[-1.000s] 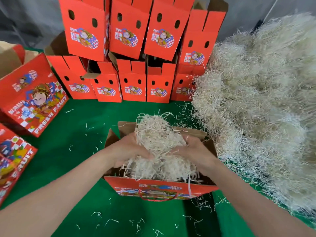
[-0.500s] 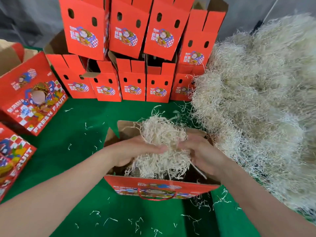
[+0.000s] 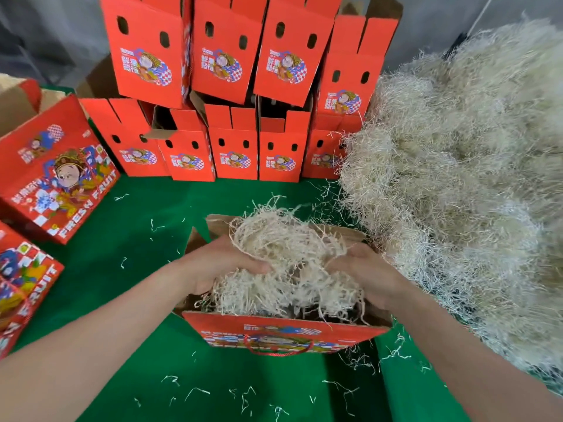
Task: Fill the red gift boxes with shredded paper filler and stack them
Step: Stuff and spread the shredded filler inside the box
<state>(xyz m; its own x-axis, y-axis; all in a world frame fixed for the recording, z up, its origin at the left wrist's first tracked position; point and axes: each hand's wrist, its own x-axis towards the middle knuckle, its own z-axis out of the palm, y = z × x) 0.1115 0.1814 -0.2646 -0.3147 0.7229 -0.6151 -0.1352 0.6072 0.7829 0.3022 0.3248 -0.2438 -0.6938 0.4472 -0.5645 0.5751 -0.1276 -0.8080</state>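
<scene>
- Two mitts: left hand (image 3: 222,266) and right hand (image 3: 365,272) curl fingers round the filler clump (image 3: 289,254), probably squashing it into the open box (image 3: 283,332).
- Big filler pile (image 3: 457,178) sits frame-right, within easy reach.

left grip (image 3: 222,266): bare forearm in from near-left corner of green tabletop (image 3: 146,300), thumb and fingers clutching pale shredded paper filler (image 3: 289,248) | right grip (image 3: 365,272): forearm in from near-right corner, fingers curled into same filler
</scene>
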